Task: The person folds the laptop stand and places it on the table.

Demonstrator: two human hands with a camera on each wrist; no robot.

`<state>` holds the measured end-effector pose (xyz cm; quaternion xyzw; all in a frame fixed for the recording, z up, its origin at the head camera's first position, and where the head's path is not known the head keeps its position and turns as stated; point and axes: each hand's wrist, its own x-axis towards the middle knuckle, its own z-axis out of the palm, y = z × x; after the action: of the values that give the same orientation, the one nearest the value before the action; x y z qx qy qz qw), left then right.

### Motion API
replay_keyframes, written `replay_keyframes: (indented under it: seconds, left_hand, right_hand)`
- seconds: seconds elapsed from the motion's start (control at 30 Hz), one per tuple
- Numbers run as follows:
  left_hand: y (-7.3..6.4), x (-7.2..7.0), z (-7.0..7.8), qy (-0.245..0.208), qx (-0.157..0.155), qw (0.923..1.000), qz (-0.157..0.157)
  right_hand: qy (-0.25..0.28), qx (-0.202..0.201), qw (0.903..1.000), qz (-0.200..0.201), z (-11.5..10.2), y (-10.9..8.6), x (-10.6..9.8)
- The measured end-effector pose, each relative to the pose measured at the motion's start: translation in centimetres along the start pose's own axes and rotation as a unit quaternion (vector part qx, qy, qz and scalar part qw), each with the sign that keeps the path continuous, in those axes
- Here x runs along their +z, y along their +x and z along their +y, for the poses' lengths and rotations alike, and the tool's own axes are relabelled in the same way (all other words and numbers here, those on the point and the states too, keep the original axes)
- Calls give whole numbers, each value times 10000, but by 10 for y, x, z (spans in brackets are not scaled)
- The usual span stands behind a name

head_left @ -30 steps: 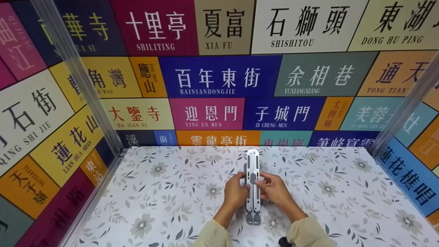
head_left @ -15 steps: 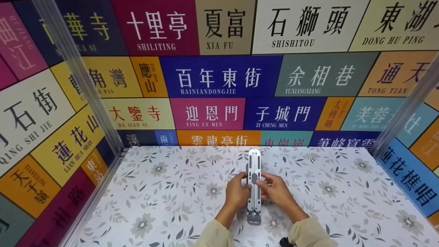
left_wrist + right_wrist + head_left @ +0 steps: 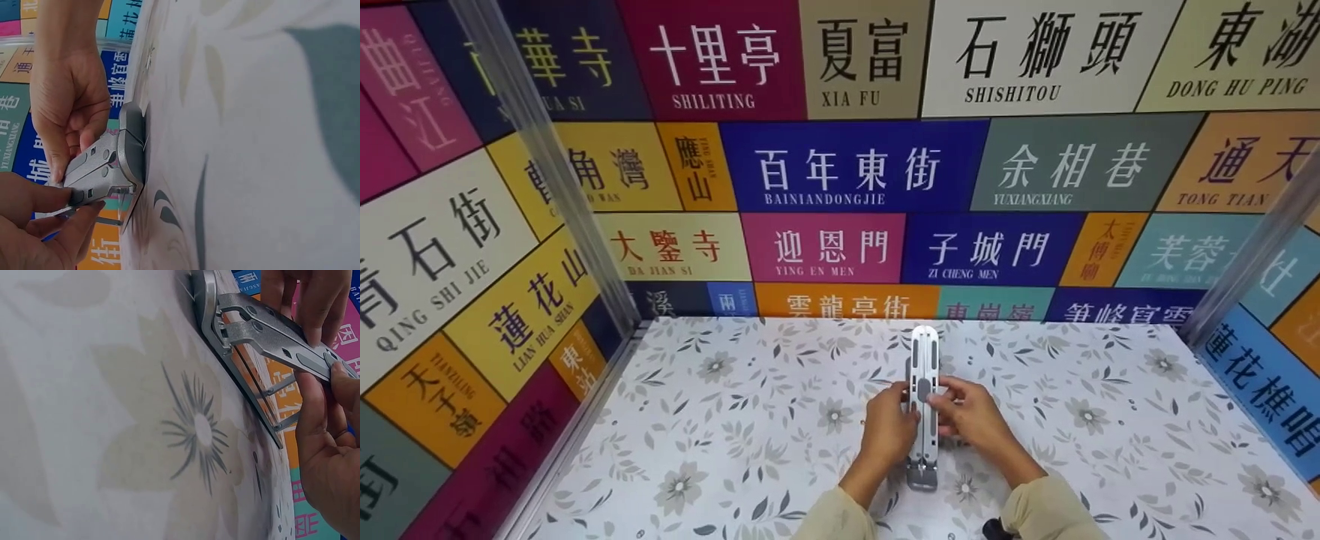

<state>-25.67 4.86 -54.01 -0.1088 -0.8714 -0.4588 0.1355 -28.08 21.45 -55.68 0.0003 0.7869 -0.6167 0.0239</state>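
Note:
A silver folding laptop stand with grey pads stands on the tabletop, its long bars side by side and pointing away from me. My left hand holds the left bar between thumb and fingers. From the other side my right hand pinches the right bar, thumb near the middle grey pad. Seen from the left wrist, the stand's hinged foot end is low against the table surface. In the right wrist view, thin struts link the stand's upper bars to its lower bar.
A white tabletop with a grey leaf and flower print lies under everything. Walls of colourful sign panels rise at the back and sides, with clear corner strips. Something small and black shows at the right sleeve.
A narrow gap between the stand's two bars has closed, and they now lie together. Both hands keep their hold. The head view has shifted slightly to the left.

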Motion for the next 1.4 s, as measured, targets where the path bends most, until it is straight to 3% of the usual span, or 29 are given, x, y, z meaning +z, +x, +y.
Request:
replay_keyframes:
  seconds: [0.23,0.53,0.7,0.87,1.03,1.1,1.27,1.4]
  left_hand:
    - [-14,-7,7,646,148,9978,-101]
    - [-27,-10,14,937,-310,9930,-642]
    - [-28,-10,13,205,-786,9918,-988]
    - [-28,-8,10,-641,-1340,9825,-1126]
    - [-32,-3,10,-903,-1261,9851,-740]
    - [-32,-1,10,-932,-1197,9868,-560]
    - [-29,4,7,-1215,-1390,9822,-353]
    - [-27,7,3,-1607,-1824,9687,-496]
  right_hand:
    - [-11,-1,9998,-192,-1,-1,-2]
    - [-232,116,9994,-237,-2,2,-9]
    - [-616,32,9980,134,-13,9,-14]
    - [-1413,-579,9878,318,-32,21,-21]
    - [-2229,-1377,9643,384,-51,38,-24]
    - [-2300,-1550,9601,367,-57,45,-24]
    - [-1946,-1441,9702,50,-68,60,-24]
    - [-1856,-1417,9720,-278,-69,69,-26]
